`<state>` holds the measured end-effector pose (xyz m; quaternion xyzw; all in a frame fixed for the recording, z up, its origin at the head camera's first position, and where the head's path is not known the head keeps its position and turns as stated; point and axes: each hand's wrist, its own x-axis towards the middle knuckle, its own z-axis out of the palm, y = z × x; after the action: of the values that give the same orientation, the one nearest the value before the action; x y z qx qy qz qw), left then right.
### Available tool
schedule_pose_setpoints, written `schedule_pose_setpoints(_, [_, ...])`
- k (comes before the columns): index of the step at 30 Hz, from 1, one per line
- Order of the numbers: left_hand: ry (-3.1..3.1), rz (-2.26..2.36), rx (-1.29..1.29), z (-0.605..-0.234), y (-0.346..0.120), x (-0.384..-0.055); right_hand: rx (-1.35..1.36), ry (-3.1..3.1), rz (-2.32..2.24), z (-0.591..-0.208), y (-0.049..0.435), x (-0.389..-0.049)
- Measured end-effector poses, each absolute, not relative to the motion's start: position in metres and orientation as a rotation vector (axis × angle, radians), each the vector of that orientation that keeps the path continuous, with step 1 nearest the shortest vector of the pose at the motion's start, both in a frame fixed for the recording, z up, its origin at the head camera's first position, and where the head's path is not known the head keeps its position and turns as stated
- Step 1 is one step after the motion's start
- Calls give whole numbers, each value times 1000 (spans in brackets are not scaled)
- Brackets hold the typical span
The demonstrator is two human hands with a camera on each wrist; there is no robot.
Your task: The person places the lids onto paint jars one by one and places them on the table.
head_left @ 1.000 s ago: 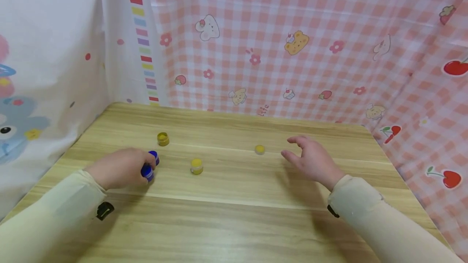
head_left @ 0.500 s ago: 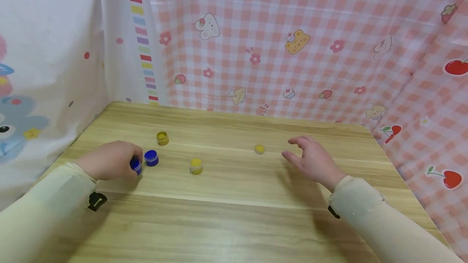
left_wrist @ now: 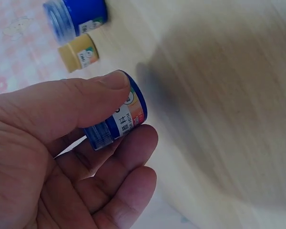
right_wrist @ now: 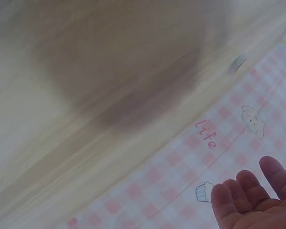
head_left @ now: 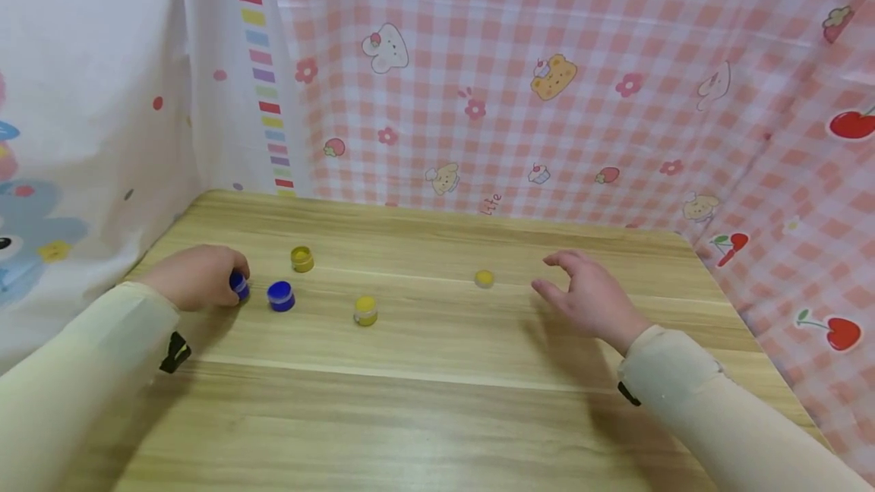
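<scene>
My left hand [head_left: 198,277] pinches a small blue paint jar [left_wrist: 127,117] between thumb and fingers, at the left of the table. The left wrist view shows the jar's printed label and clear ribbed lid; the thumb covers part of it. Just right of this hand, a second blue paint jar [head_left: 281,296] stands upright. A yellow jar [head_left: 302,259] with no lid on it sits behind, and another small yellow jar [head_left: 365,310] stands further right. My right hand [head_left: 593,301] hovers with fingers apart, holding nothing, to the right of a flat yellow-topped round piece [head_left: 484,279], apparently a lid.
The wooden table [head_left: 424,416] ends at a pink checked cloth [head_left: 506,127] hung along the back and right. A white printed cloth [head_left: 102,97] hangs at the left edge.
My left hand has carried its blue jar left and further back, away from the second blue jar. The right hand has barely moved.
</scene>
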<state>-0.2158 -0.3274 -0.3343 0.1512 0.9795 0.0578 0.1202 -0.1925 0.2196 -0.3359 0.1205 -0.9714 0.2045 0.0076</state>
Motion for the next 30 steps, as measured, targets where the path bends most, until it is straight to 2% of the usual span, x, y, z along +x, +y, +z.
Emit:
schedule_pose_setpoints(15, [2828,179,419,-345,-330,-221,258,-3101,586,-340,240,-210])
schedule_pose_setpoints(30, [2788,255,384,-340,-333,-220,250,-3100,602,-345,244,-212])
